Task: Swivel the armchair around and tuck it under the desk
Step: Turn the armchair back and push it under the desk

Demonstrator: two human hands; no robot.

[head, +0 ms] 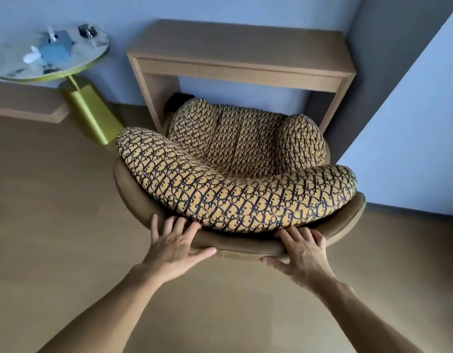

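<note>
The armchair (235,174) has a brown leather shell and yellow cushions with a dark pattern. Its back faces me and its seat points at the desk. The light wooden desk (240,54) stands against the blue wall, and the front of the seat reaches into the opening between the desk's legs. My left hand (177,243) grips the left part of the chair's back rim, fingers over the top and thumb on the outside. My right hand (300,250) holds the rim further right in the same way.
A round side table (67,72) on a gold pedestal stands left of the desk, with a blue tissue box and small items on its top. A blue wall corner juts out on the right, close to the chair's right arm. Brown floor lies all around me.
</note>
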